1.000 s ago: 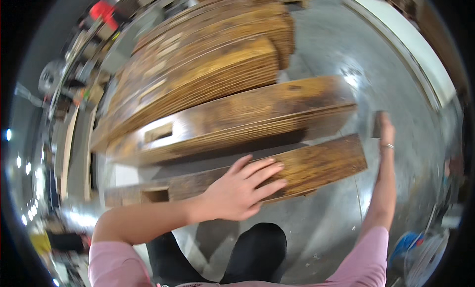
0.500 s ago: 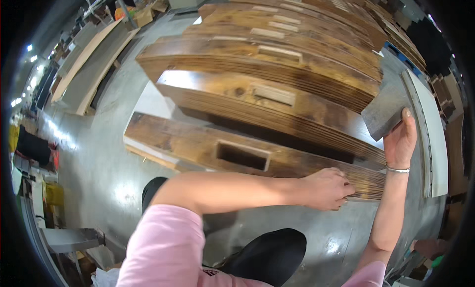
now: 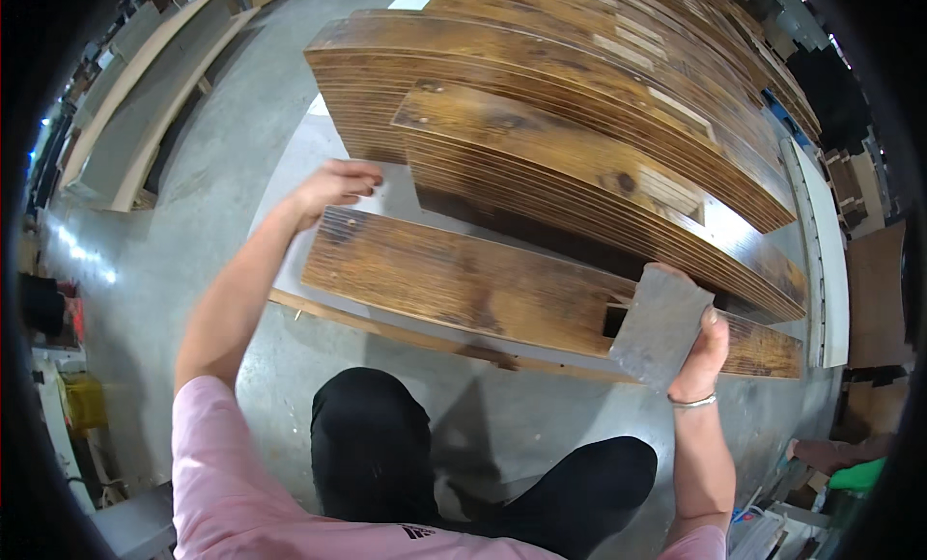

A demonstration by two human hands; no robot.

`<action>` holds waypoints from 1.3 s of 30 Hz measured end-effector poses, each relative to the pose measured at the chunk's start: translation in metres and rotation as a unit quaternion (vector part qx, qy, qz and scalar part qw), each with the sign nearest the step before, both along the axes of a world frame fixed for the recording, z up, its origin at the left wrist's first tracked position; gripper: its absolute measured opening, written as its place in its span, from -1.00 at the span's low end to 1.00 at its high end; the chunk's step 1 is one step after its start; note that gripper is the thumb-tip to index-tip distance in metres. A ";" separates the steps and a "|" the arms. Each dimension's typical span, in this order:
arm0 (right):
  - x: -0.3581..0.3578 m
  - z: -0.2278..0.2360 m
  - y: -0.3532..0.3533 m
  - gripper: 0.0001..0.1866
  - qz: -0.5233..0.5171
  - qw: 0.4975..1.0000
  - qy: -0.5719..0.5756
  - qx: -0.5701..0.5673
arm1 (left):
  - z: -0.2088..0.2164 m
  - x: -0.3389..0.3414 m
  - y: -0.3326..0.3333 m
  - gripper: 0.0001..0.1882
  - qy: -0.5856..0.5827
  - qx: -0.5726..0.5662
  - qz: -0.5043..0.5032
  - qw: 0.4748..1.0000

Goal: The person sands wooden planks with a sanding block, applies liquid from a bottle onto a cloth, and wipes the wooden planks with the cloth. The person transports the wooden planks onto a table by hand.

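Observation:
My right hand (image 3: 703, 362) grips a flat grey rectangular pad (image 3: 664, 326), which is held over the right part of the nearest brown wooden board (image 3: 463, 275). The pad partly covers a rectangular cutout (image 3: 614, 321) in that board. At the board's left end, my left hand (image 3: 338, 185) hovers close to the corner with its fingers loosely stretched and nothing in them. Just behind stands a taller stack of grooved-edge brown boards (image 3: 541, 140), with a pale recessed slot (image 3: 673, 191) in its top.
More brown board stacks (image 3: 579, 68) run back in rows. They rest on a white sheet (image 3: 290, 208) over a wooden pallet edge (image 3: 386, 333). A long white panel (image 3: 819, 256) lies at the right. Grey and tan panels (image 3: 145, 106) lean at the far left, on a grey floor (image 3: 232, 106).
My left hand has gone from the nearest board's right end to its left end. My right hand has brought the grey pad leftward and nearer, over that board. The view has shifted.

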State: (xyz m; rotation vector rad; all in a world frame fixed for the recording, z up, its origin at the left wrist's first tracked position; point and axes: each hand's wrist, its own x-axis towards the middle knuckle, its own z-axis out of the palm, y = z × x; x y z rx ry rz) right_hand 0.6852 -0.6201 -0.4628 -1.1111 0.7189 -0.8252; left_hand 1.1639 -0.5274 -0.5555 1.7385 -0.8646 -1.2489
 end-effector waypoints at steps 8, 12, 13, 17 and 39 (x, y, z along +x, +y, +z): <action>0.020 -0.001 0.015 -0.04 -0.099 0.992 0.060 0.041 | -0.120 -0.009 -0.068 -0.25 -0.179 -0.136 -0.127 0.966; 0.033 -0.007 0.018 -0.07 -0.138 0.987 0.081 0.000 | -0.150 -0.011 -0.083 -0.14 -0.131 -0.224 -0.129 0.957; 0.037 -0.007 0.020 -0.09 -0.177 0.979 0.093 -0.025 | -0.139 -0.011 -0.078 -0.14 -0.153 -0.241 -0.135 0.949; 0.041 -0.006 0.022 -0.12 -0.247 0.965 0.086 0.018 | -0.146 -0.031 -0.065 -0.14 -0.284 -0.218 -0.077 0.931; 0.030 -0.009 0.017 -0.07 -0.190 0.978 0.089 -0.003 | -0.152 -0.031 -0.054 -0.43 -0.411 -0.245 -0.109 0.872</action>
